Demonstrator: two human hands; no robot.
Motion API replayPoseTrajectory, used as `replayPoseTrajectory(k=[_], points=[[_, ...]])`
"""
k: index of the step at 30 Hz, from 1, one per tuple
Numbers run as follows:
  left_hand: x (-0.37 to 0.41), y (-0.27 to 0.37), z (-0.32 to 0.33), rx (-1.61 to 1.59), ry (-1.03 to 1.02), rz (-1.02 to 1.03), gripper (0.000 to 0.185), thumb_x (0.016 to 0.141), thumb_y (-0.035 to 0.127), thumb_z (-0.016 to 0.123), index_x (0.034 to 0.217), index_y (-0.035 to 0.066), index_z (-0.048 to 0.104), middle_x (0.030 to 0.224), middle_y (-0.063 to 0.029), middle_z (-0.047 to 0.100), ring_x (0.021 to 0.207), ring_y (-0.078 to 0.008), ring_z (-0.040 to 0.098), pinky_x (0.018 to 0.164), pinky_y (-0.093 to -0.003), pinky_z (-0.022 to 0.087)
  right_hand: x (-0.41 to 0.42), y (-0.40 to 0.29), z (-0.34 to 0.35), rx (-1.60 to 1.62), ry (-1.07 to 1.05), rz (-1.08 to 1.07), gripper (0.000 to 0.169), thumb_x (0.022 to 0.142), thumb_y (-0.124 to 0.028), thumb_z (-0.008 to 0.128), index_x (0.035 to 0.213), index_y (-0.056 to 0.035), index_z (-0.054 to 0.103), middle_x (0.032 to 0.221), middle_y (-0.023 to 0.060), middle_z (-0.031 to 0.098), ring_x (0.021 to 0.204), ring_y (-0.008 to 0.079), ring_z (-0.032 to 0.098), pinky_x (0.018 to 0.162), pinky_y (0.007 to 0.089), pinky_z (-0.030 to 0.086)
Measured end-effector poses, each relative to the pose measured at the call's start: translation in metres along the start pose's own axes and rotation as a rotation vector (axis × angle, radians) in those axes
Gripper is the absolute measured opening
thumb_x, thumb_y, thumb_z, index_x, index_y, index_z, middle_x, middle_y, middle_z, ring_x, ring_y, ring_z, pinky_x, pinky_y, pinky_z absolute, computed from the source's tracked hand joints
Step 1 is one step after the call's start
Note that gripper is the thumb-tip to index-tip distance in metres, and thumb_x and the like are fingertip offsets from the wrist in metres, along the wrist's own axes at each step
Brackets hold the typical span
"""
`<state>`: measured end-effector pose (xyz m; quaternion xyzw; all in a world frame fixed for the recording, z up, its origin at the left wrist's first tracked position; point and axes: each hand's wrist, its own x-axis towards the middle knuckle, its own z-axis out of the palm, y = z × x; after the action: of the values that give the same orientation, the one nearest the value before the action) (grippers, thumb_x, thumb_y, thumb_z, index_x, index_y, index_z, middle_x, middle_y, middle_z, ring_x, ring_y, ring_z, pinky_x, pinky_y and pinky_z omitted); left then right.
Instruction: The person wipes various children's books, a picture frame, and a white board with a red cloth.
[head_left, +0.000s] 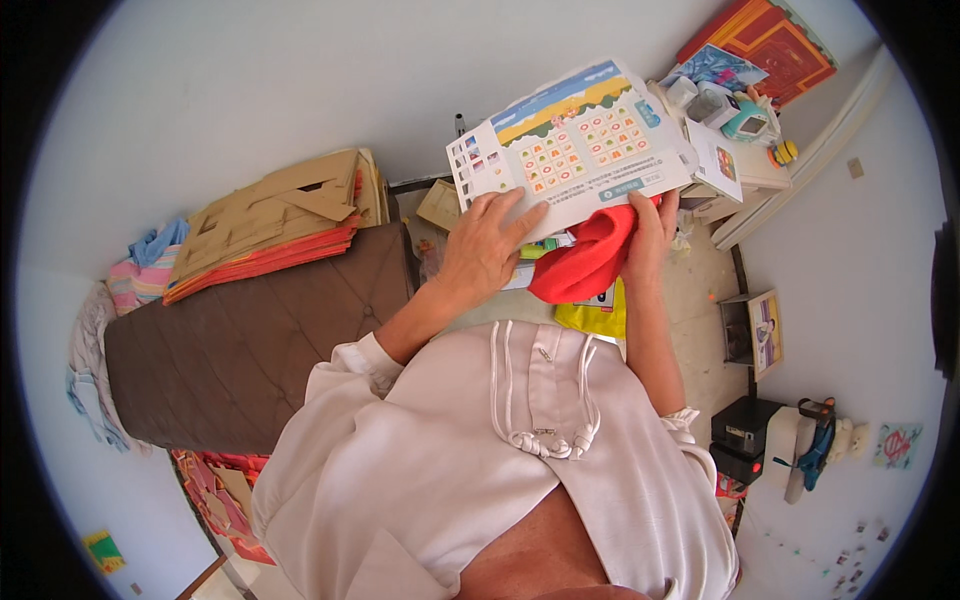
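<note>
A printed activity booklet (559, 214) with colourful picture grids is tilted up before me. The fingers of my left hand (480, 244) lie over its lower left edge, gripping it. My right hand (651, 236) is at the lower right edge, closed around a red cloth (585, 259) that looks like felt. The cloth hangs folded below the booklet, and part of it is hidden behind the page and the fingers. Beneath the cloth, a yellow bag (600, 315) shows partly.
Flattened cardboard (270, 214) is stacked on a brown tufted bench (277, 322) to the left. A white cabinet (757, 169) at the right bears cups, a small teal device (748, 124) and papers. Along the right wall are a framed picture (765, 334) and a black box (742, 431).
</note>
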<state>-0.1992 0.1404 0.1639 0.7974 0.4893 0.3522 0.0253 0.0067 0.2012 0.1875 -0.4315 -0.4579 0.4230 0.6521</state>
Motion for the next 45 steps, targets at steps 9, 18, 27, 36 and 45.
replayPoseTrajectory(k=[9,18,27,36,45], points=[[0.022,-0.046,-0.067,-0.111,0.309,-0.382,0.053,0.073,0.025,0.075,0.116,0.001,0.055,0.108,-0.0137,0.061,0.097,-0.0257,0.059,0.083,-0.0347,0.046,0.004,-0.031,-0.022,0.103,-0.192,0.183,0.051,0.077,-0.006,0.051,0.126,0.0029,0.045,0.116,0.0111,0.054,0.104,0.0179,0.052,0.091,0.0281,0.041],[-0.008,-0.096,-0.022,-1.658,-0.186,-0.835,0.032,0.084,0.009,0.063,0.113,-0.003,0.056,0.101,-0.0106,0.064,0.085,-0.0154,0.064,0.074,-0.0283,0.053,0.028,0.01,-0.04,0.127,-0.041,0.398,0.045,0.084,-0.026,0.063,0.117,0.0022,0.054,0.108,0.0093,0.061,0.09,0.0184,0.061,0.079,0.0287,0.049],[-0.013,-0.115,-0.024,-1.397,0.031,-0.819,0.033,0.086,0.013,0.061,0.113,-0.005,0.054,0.099,-0.0117,0.064,0.081,-0.015,0.064,0.07,-0.029,0.054,0.03,-0.056,-0.026,-0.117,0.091,0.104,0.044,0.078,-0.012,0.07,0.117,-0.001,0.054,0.109,0.0123,0.061,0.096,0.0246,0.061,0.081,0.0374,0.052],[-0.007,-0.07,0.009,-1.355,-0.155,-0.695,0.027,0.088,0.015,0.058,0.11,0.0,0.057,0.095,-0.0043,0.064,0.079,-0.0086,0.061,0.069,-0.0246,0.051,-0.009,-0.001,0.062,-0.997,-0.712,-0.905,0.062,0.061,-0.003,0.068,0.121,-0.01,0.052,0.117,0.0113,0.054,0.094,0.0263,0.056,0.082,0.0372,0.046],[-0.033,-0.096,0.023,-1.448,-0.198,-0.716,0.027,0.089,0.014,0.056,0.112,-0.001,0.057,0.098,-0.0064,0.064,0.079,-0.0098,0.062,0.07,-0.0245,0.051,0.033,0.025,0.047,-1.117,-0.451,-0.784,0.055,0.068,-0.008,0.069,0.12,-0.0086,0.053,0.109,0.0101,0.059,0.097,0.0273,0.056,0.083,0.037,0.047]])
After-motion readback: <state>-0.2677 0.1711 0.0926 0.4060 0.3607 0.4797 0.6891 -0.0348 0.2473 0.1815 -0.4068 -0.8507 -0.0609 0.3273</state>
